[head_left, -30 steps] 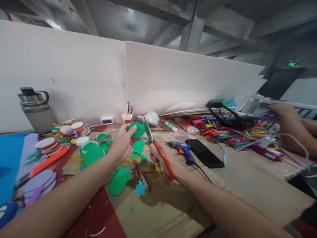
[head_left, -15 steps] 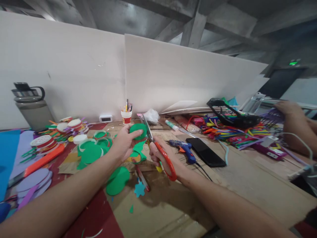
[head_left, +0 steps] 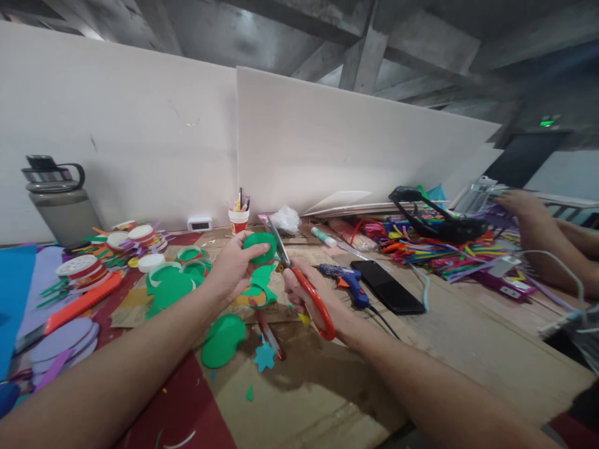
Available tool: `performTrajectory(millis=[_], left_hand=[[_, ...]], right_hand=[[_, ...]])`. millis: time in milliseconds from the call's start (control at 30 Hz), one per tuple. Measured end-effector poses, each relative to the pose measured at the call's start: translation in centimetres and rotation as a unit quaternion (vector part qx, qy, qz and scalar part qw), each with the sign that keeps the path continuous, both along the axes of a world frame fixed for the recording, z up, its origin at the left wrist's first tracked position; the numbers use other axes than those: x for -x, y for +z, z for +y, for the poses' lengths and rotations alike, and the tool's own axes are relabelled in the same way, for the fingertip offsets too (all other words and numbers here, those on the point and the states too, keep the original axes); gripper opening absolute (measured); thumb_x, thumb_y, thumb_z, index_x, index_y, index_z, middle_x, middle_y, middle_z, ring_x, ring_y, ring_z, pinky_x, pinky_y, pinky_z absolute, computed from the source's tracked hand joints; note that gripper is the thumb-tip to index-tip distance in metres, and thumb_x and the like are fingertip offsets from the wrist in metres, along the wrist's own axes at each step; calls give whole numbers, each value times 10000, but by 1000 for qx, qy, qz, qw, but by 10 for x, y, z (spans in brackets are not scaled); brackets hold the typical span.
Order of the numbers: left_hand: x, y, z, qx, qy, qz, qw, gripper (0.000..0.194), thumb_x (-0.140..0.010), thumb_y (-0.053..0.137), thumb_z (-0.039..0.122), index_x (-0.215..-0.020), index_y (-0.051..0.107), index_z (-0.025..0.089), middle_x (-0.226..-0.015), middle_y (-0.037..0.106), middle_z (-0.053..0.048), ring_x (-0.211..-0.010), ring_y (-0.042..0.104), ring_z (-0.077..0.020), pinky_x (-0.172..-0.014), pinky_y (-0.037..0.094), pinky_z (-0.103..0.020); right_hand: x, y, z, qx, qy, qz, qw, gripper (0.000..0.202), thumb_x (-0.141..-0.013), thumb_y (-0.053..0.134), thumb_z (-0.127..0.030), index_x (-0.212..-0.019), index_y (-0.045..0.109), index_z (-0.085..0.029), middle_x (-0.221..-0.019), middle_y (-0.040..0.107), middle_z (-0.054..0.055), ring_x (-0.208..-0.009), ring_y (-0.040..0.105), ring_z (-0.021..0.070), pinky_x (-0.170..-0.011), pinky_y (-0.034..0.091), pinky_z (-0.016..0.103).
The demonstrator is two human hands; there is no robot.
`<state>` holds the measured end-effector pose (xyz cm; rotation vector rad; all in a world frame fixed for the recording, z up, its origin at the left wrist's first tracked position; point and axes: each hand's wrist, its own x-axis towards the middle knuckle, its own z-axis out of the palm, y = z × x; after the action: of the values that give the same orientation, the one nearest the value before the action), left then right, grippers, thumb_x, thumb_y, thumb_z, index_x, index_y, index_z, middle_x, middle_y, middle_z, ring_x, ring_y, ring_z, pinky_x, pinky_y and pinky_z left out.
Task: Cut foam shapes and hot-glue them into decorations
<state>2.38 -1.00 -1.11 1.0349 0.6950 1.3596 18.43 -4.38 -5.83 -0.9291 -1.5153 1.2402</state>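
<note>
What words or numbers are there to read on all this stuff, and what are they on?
None reads clearly.
Green lit sign: too blurred.
Small white digital display: too small.
Paper cup: print too small.
Glue stick: label too blurred.
Purple device: markings too small.
Brown cardboard: marks too faint.

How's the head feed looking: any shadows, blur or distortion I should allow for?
Head view: a soft shadow darkens the cardboard below the right hand, but the green disc reads clearly; head view, left edge: the bottle leans, probably wide-angle distortion; head view, right edge: the co-worker's hand looks soft.
</note>
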Motion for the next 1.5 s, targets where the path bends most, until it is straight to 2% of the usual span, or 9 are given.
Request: performTrajectory(millis=[267,667,1067,1200,1333,1500], left_hand=[[2,1,3,0,2,8,1000,335,-605,821,146,-811,557,149,-742,650,3,-631,622,-110,-635,542,-255],[4,3,2,0,4,3,1000,321,-611,813,140,-815,565,148,-747,637,11,-655,621,-107,-659,544,-252],[4,3,3,-1,-4,3,1000,327,-598,819,144,-817,577,149,-756,652,-3,-645,619,-111,-644,530,-256],[5,2,4,-7,-4,8,1000,327,-609,818,148,-824,572,147,-749,647,2,-651,622,-111,-643,535,-252],[5,3,4,-8,-10,14,1000,324,-616,816,156,-842,584,144,-765,654,-6,-653,619,-114,-634,534,-255],[6,5,4,-5,-12,20,1000,307,-606,819,167,-834,616,132,-770,661,-24,-656,619,-127,-631,525,-269]], right_hand=[[-2,2,0,1,12,-19,1000,290,-842,634,-424,-812,409,-244,-632,340,-74,-508,318,88,-464,283,205],[3,9,-5,14,71,27,997,385,-862,572,-593,-857,381,-258,-682,329,-65,-495,303,87,-450,259,235],[1,9,-5,46,62,41,996,479,-811,610,-659,-834,372,-244,-672,311,-70,-494,294,61,-438,256,204],[2,11,-7,54,59,41,996,454,-823,598,-645,-859,387,-245,-680,340,-69,-494,304,59,-430,241,192],[4,14,-11,72,40,46,996,469,-790,633,-625,-827,364,-243,-667,334,-76,-476,277,48,-423,210,183],[6,15,-12,78,18,40,996,439,-816,596,-583,-774,327,-238,-642,330,-75,-467,268,52,-420,188,185]])
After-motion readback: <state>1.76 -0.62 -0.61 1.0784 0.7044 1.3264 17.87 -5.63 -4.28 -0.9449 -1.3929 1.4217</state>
